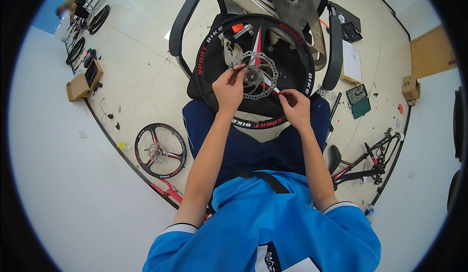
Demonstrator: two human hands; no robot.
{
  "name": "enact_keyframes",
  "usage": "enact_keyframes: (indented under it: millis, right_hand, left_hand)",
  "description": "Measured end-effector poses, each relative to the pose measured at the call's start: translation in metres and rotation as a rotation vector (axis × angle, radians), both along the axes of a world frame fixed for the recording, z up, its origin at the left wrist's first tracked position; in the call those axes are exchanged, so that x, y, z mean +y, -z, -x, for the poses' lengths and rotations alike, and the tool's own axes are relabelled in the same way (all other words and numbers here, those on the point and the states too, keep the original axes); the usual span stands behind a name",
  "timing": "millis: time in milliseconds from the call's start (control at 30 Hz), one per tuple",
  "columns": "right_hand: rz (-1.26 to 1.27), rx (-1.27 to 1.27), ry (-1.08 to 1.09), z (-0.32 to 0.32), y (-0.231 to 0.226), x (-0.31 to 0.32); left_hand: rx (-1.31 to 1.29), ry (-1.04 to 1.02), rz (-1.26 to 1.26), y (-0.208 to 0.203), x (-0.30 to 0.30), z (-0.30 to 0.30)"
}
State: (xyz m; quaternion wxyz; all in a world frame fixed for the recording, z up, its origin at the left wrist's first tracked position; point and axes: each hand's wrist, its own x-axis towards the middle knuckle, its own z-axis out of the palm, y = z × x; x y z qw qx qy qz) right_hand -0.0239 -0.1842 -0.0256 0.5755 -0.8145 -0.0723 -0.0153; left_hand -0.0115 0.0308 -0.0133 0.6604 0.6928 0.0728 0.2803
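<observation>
A black bicycle wheel (204,84) with red-and-white spokes lies flat over my lap and a black chair seat. At its hub sits a silver brake disc (273,74), perforated round the rim. My left hand (229,87) pinches its thumb and forefinger at the disc's left side, just by the hub; a small dark thing seems to be between the fingertips, too small to name. My right hand (296,108) is closed in a pinch beside the lower right spoke; what its fingertips hold, if anything, I cannot make out.
Inside the wheel's far side lie an orange piece (237,28) and a crumpled pale bag (227,48). Armrests (186,16) flank the wheel. On the floor are a second wheel (141,157), a bicycle frame (360,162) and a green case (361,107). Far left, a person (73,4) bends near bicycles.
</observation>
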Motion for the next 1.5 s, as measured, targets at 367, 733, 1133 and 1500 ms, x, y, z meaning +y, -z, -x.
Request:
enact_keyframes:
  millis: [367,733,1133,1500]
  right_hand:
    - [-0.021,-0.115,-0.075,-0.02,-0.025,0.03]
    - [-0.06,-0.329,-0.162,-0.053,-0.06,0.086]
    - [-0.104,-0.284,-0.123,-0.055,-0.048,0.086]
    - [-0.113,-0.208,-0.166,-0.052,-0.033,0.081]
  left_hand:
    - [-0.011,-0.077,-0.243,-0.002,-0.002,-0.002]
    - [-0.127,-0.003,-0.319,-0.006,0.0,-0.013]
    - [-0.115,-0.006,-0.343,0.006,0.002,-0.014]
    - [-0.151,0.026,-0.335,0.015,0.0,-0.013]
